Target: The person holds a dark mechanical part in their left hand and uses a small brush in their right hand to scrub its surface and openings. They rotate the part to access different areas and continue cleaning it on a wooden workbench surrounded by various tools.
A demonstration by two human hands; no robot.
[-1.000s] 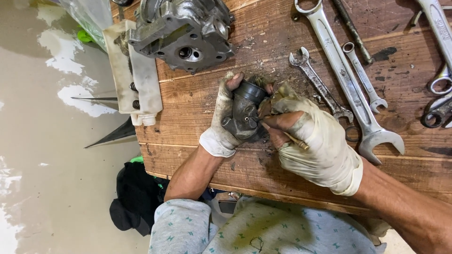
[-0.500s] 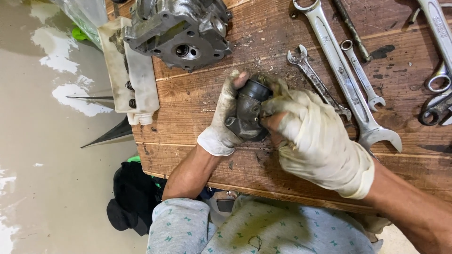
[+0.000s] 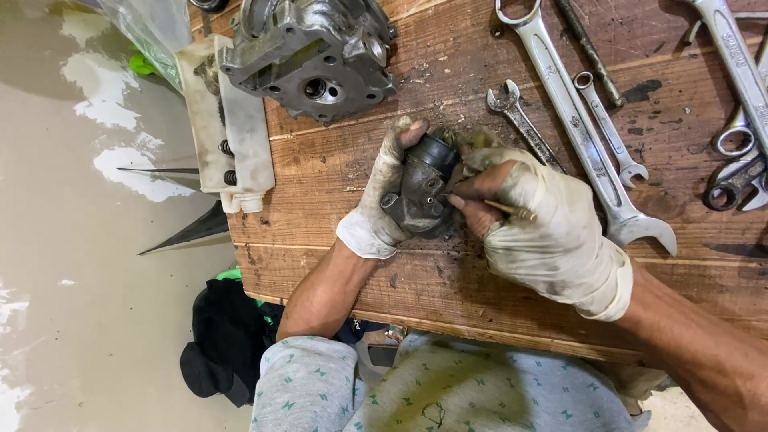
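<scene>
A head-worn camera looks down at two hands in dirty, torn whitish gloves, working on a greasy brown plank surface (image 3: 336, 172). The left hand (image 3: 382, 200) is wrapped firmly around a small dark grey metal casting with a black rubber neck (image 3: 424, 188), pressing it against the surface, thumb tip resting at the top of the neck. The right hand (image 3: 532, 220), touching the casting from its other side, pinches a thin brass-coloured rod (image 3: 512, 210) between bare fingertips (the glove tips are torn away); the rod's point meets the casting's face. Just beyond the right hand's knuckles lies a small rusty open-ended spanner (image 3: 524, 128), and beside it a large silver combination spanner (image 3: 580, 132) and a slimmer one (image 3: 608, 128). Further beyond the left hand sits a large grey aluminium engine block part with bolt holes (image 3: 308, 52), next to a grimy white plastic tray (image 3: 228, 120).
</scene>
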